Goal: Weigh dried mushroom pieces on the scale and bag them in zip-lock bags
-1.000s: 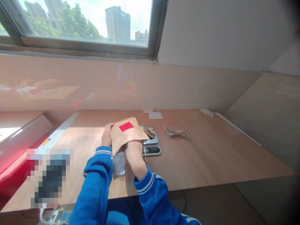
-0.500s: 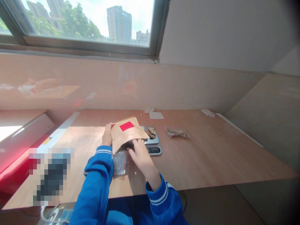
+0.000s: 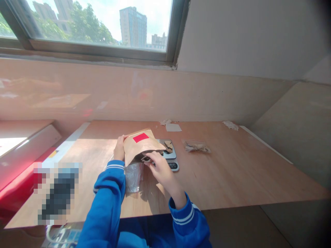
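My left hand [image 3: 119,149] grips the left edge of a brown paper pouch [image 3: 139,146] with a red label [image 3: 140,137], held tilted above the wooden table [image 3: 227,168]. At the pouch's open mouth, my right hand [image 3: 159,167] pinches something small and dark that I cannot make out. Just behind the pouch is a small digital scale [image 3: 171,159] with brown pieces [image 3: 168,146] on its platform. A clear plastic bag [image 3: 133,176] lies under the pouch, by my left wrist.
A clear bag of pale pieces [image 3: 196,147] lies right of the scale. A white card [image 3: 173,127] and crumpled scraps [image 3: 230,125] sit near the back wall. A red and white ledge [image 3: 23,155] runs along the left.
My right hand has come out from inside the pouch and now sits at its mouth, fingers pinched. The left hand and pouch have barely moved.
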### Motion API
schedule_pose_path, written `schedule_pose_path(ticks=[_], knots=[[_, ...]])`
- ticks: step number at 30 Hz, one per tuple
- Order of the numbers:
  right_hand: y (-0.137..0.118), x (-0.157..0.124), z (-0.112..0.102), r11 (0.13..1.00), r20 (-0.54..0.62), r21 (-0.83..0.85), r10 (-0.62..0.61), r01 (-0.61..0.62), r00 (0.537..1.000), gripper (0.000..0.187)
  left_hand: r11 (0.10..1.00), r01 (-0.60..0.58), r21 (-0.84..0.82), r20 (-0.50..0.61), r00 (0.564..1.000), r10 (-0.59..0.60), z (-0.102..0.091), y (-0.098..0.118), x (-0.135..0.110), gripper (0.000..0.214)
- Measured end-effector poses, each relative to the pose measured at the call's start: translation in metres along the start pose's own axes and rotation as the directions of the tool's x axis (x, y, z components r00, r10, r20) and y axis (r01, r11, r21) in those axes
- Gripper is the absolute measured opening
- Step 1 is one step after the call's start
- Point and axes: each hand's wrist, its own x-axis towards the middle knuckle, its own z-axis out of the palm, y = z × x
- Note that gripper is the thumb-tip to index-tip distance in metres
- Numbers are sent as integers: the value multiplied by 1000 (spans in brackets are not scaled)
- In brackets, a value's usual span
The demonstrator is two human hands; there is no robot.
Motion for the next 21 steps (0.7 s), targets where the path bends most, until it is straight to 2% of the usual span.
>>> schedule_pose_path(ticks=[3, 6, 10, 13, 16, 18, 21], knots=[[-11, 0, -11, 992, -39, 126, 28, -23, 999, 30, 995, -46, 90, -6, 999, 47, 0, -2, 0, 32], [-13, -4, -20, 959, -109, 280, 86, -53, 990, 29, 990, -43, 133, 16, 999, 41, -1, -3, 0, 37], [8, -12, -30, 923, -292, 384, 146, -24, 945, 22, 983, 74, 167, 29, 996, -80, -2, 3, -1, 50], [37, -19, -38, 967, -340, 233, 180, -102, 923, 17, 957, 155, 245, 35, 985, -169, -2, 10, -1, 52], [65, -25, -43, 988, -321, -72, 108, -138, 941, 12, 938, 150, 313, 31, 985, -167, 0, 12, 0, 47], [79, -27, -43, 960, -300, -262, 14, -97, 954, 11, 929, 150, 337, 27, 985, -168, 2, 10, 1, 46], [94, -26, -39, 875, -281, -480, -86, -62, 956, 19, 925, 151, 348, 27, 985, -171, 4, 4, 3, 48]])
